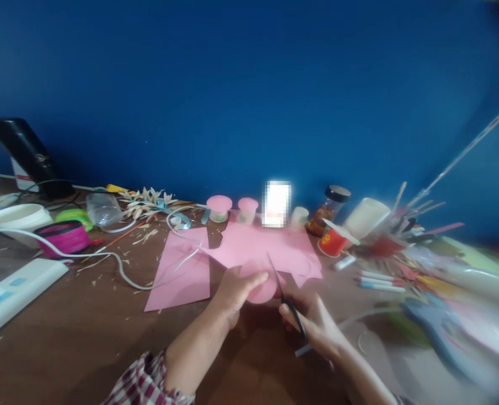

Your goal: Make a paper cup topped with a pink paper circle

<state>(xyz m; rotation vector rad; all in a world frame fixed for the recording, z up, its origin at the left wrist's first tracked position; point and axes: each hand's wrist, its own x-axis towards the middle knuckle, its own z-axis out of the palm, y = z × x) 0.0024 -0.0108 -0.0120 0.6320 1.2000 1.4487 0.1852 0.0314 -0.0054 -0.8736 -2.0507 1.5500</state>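
Note:
Between thumb and fingers, my left hand [236,289] pinches a round piece of pink paper [264,289] over the near part of the table. My right hand [310,318] is closed around a pair of black-handled scissors [290,306], whose blades lie along the right edge of the paper circle. Just behind my hands is a large cut sheet of pink paper [257,242], and a second pink sheet [185,264] lies to its left. Two small cups topped with pink discs [219,203] stand behind the sheets.
A white cable [122,275] loops over the left side, near a white power strip [25,292] and a magenta tape roll [63,239]. A bright phone-like screen [277,203] stands at the wall. On the right are a red cup [332,243], a jar [329,208] and several markers [382,281].

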